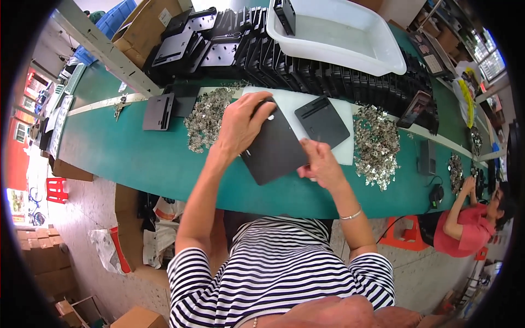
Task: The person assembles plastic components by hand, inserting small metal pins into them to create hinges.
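Both of my hands hold a flat black plastic panel (275,145), tilted over the green table. My left hand (242,123) grips its upper left edge, fingers curled over the top. At its right edge, my right hand (321,164) pinches the panel between thumb and fingers. Beneath it lies a white foam sheet (343,150). A second black panel (322,123) with a slot rests on the foam, right of the held one. Small metal clips are heaped on both sides: one pile (205,120) by my left wrist, another pile (377,147) right of the foam.
Rows of black panels (322,74) stand behind the foam, with a white tub (350,38) on top. Another dark panel (159,112) lies at left. A cardboard box (145,33) sits at the back left. A person in a red shirt (465,232) works at far right.
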Demonstrator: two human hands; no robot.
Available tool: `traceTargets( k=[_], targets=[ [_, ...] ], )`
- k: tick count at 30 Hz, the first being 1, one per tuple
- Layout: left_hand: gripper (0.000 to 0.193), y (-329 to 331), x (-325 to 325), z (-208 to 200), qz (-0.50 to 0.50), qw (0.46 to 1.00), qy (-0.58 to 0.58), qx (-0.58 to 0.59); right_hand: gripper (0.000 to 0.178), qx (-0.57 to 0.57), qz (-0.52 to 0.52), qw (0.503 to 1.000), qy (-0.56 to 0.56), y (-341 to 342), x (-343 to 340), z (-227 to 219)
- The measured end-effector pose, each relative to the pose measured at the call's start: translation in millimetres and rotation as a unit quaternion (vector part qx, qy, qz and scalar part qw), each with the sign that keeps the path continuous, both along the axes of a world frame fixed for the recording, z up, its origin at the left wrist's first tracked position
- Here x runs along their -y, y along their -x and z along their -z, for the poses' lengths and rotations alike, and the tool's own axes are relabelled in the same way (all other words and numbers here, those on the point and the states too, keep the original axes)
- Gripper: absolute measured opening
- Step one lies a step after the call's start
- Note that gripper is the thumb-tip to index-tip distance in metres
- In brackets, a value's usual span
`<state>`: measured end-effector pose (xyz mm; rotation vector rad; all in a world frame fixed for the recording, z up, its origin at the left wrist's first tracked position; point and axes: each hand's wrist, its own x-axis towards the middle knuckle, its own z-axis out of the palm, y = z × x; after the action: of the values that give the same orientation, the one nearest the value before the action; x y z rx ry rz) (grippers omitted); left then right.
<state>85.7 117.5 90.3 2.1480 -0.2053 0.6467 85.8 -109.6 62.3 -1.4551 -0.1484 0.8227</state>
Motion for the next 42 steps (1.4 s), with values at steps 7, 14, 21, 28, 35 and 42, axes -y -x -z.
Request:
traceTargets(
  k=[7, 14, 21, 28, 35, 42],
  targets=[
    [0.031, -72, 0, 42, 0.1, 0.958, -0.25, -0.095, 0.04, 0.46, 0.13, 0.818, 0.32, -13, 45, 4],
    [0.037, -71, 5, 62, 0.047, 0.959, -0.276, -0.049, 0.054, 0.533, 0.135, 0.71, 0.441, -56, 44, 20],
    [0.088, 8, 11, 83, -0.025, 0.96, -0.266, -0.083, 0.059, 0.493, 0.057, 0.719, 0.487, -82, 45, 26],
    [0.09, 10, 18, 90, -0.015, 0.962, -0.26, -0.087, 0.042, 0.401, 0.088, 0.811, 0.416, -101, 60, 38],
    [0.089, 11, 16, 86, -0.042, 0.958, -0.263, -0.106, 0.035, 0.436, 0.072, 0.73, 0.522, -74, 36, 23],
    [0.072, 9, 5, 82, -0.022, 0.973, -0.215, -0.081, 0.026, 0.483, 0.172, 0.665, 0.542, -80, 126, 10]
  ],
)
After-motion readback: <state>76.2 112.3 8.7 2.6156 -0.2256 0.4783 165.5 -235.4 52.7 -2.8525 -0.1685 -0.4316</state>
